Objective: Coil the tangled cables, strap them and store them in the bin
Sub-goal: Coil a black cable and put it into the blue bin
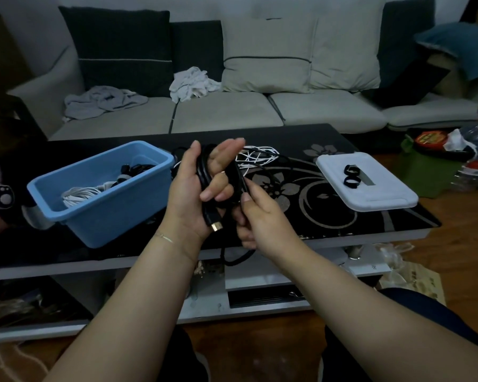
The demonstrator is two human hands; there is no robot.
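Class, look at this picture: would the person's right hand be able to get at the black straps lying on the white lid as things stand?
Probably not at once. The way to the black straps on the white lid looks free, but the right hand pinches the black cable that the left hand holds, so it must let go first.

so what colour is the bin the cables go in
Light blue; the bin shows best in the head view, left on the table.

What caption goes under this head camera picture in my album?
Left hand holds a coiled black cable while right hand feeds it beside the blue bin.
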